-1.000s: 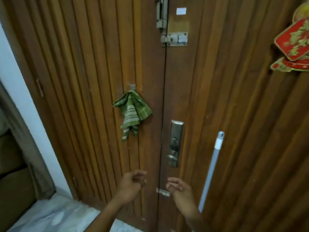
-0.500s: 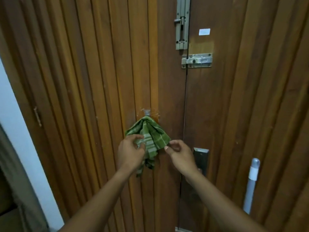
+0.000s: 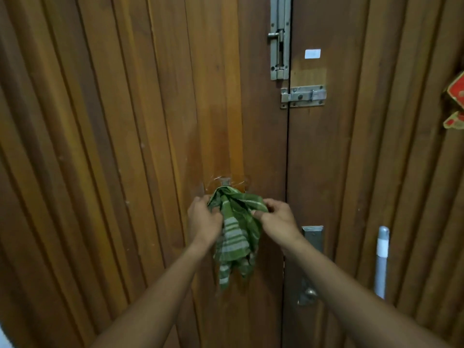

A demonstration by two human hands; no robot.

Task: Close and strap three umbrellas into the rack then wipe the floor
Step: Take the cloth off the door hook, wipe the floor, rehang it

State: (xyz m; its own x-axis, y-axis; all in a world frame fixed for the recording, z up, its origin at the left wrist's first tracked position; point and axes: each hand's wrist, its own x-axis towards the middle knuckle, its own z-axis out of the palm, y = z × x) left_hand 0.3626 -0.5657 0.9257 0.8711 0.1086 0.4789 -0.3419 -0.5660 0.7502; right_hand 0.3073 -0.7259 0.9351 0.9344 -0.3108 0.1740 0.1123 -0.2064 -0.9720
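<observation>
My left hand (image 3: pixel 204 222) and right hand (image 3: pixel 277 219) pinch the green checked cloth (image 3: pixel 237 232) from either side just below the door hook (image 3: pixel 225 181), equally near; it hangs lengthwise straight down, so it should lift off upward.

Cloth (image 3: pixel 236 234): green, crossed by pale grey-white stripes. The widest bands run across its middle, thin lines lie near its top edge, and it is plaid-like where stripes cross.

Door (image 3: pixel 125 146): reddish-brown wood with vertical ribbing, dark grooves between lighter ridges. The plank above the cloth is more orange.

Right leaf: paler tan patch (image 3: pixel 308 76), with a small white sticker (image 3: pixel 312 54) above it.

Bolt (image 3: pixel 280 38), latch (image 3: pixel 303 96), lock plate (image 3: pixel 313 237): dull grey metal.

Pole (image 3: pixel 382 259): light grey, with one white band near the top.

Ornament (image 3: pixel 455 96), right edge: red with a gold pattern, yellow-green trim below.
</observation>
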